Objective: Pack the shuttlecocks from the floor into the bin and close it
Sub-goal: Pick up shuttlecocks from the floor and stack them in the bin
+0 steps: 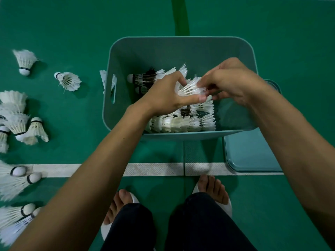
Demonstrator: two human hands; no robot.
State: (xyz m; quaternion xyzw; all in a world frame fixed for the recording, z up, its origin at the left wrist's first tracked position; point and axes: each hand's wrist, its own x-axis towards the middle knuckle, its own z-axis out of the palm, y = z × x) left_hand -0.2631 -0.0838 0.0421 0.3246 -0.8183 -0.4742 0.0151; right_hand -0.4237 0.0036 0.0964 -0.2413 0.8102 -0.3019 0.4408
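Observation:
A teal plastic bin (181,46) stands open on the green court floor, with several white feather shuttlecocks (183,122) lying inside it. Above the bin both hands meet on one white shuttlecock (190,87). My left hand (166,95) grips it from the left and below. My right hand (233,82) pinches its feathers from the right. Several loose shuttlecocks (69,80) lie scattered on the floor left of the bin. The teal lid (253,153) lies flat on the floor at the bin's right front corner.
A white court line (155,169) runs across the floor in front of the bin. My feet in white slippers (213,191) stand just behind that line. One shuttlecock (103,77) rests against the bin's left wall by its handle slot.

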